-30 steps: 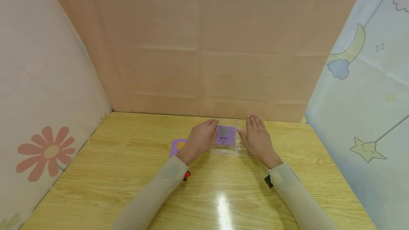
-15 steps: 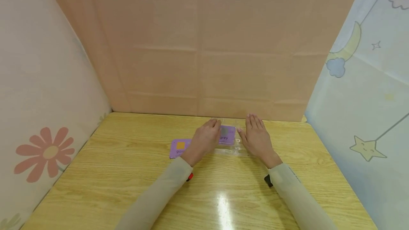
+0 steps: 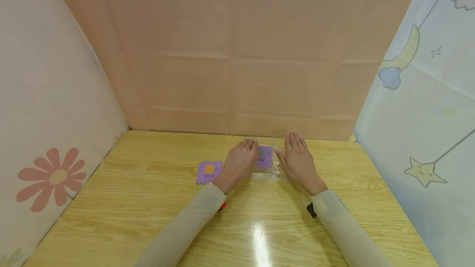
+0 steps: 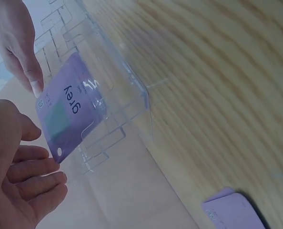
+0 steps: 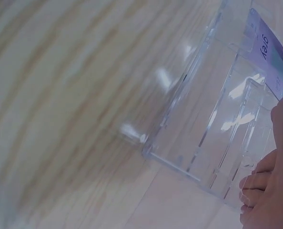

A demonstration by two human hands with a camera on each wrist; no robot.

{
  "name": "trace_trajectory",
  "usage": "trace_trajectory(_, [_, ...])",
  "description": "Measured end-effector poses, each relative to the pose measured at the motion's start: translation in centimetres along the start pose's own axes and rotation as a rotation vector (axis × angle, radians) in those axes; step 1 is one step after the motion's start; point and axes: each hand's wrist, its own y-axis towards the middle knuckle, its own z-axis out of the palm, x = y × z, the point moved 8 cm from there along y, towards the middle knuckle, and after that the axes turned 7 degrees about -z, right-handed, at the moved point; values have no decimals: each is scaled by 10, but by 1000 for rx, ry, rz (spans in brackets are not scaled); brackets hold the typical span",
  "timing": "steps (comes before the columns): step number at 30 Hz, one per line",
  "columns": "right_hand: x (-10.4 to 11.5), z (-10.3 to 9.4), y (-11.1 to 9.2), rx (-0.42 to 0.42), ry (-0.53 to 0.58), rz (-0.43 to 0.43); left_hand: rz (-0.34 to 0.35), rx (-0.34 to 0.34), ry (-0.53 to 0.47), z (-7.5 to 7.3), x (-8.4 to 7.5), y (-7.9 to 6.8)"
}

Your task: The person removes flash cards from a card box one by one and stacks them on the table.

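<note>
A purple card marked "grey" (image 4: pixel 67 117) lies on a clear plastic tray (image 5: pixel 194 157) near the back of the table. My left hand (image 3: pixel 239 162) is at the tray's left side. In the left wrist view its fingers are loosely bent, with the fingertips right at the card's edge. My right hand (image 3: pixel 298 160) rests flat over the tray's right side, fingers straight and pointing away, thumb out toward the card. In the head view the left hand hides part of the grey card and of the tray.
A purple card marked "gold" (image 3: pixel 209 173) lies on the wooden table (image 3: pixel 185 234) left of the left hand, with another card under it in the left wrist view. A brown sheet (image 3: pixel 230 73) stands behind, and patterned walls close both sides.
My left hand has shifted right and now covers more of the grey card, while the gold card has come fully into sight. The right hand has stayed in place.
</note>
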Motion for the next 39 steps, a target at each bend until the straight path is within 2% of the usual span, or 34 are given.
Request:
trace_trajectory(17, [0,0,0,20,10,5,23,-29,100,5,-6,-3])
trace_trajectory(24, [0,-2,-1,11,15,4,35,-68,124,3,-9,-5])
trace_trajectory(31, [1,-3,-2,4,7,2,37,-42,129,5,-11,-8])
trace_trajectory(39, [2,-4,-1,-20,-2,-10,43,-55,131,4,-12,-12])
